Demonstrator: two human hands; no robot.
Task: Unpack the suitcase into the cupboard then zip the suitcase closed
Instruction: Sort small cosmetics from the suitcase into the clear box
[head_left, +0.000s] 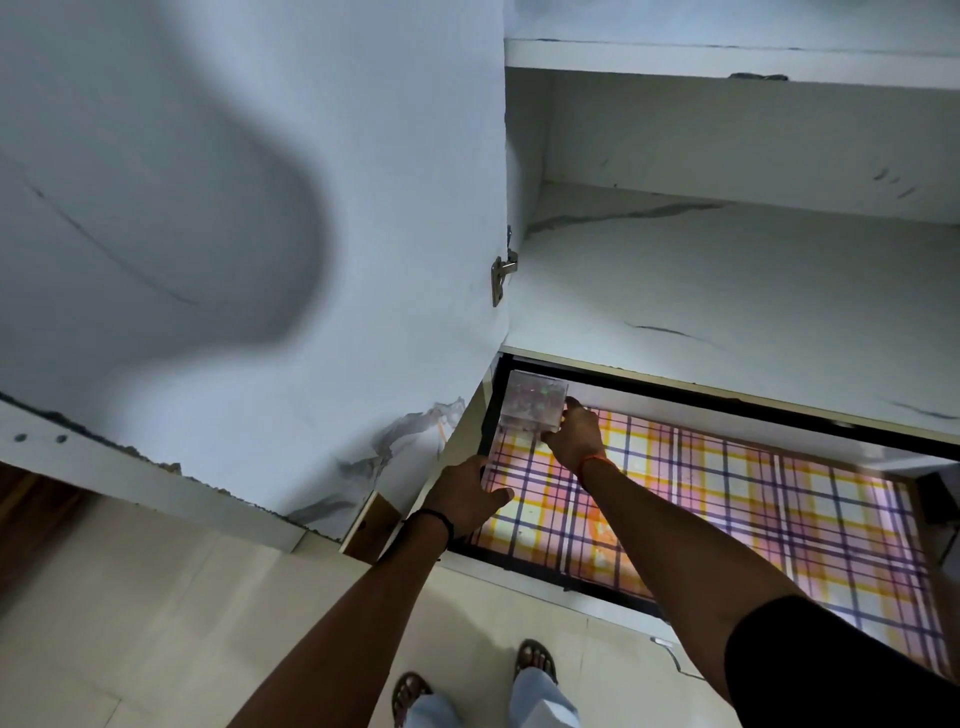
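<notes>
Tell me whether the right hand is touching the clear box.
Touching. The head view shows the right hand gripping the clear box by its right side, over the checked shelf liner.
</notes>
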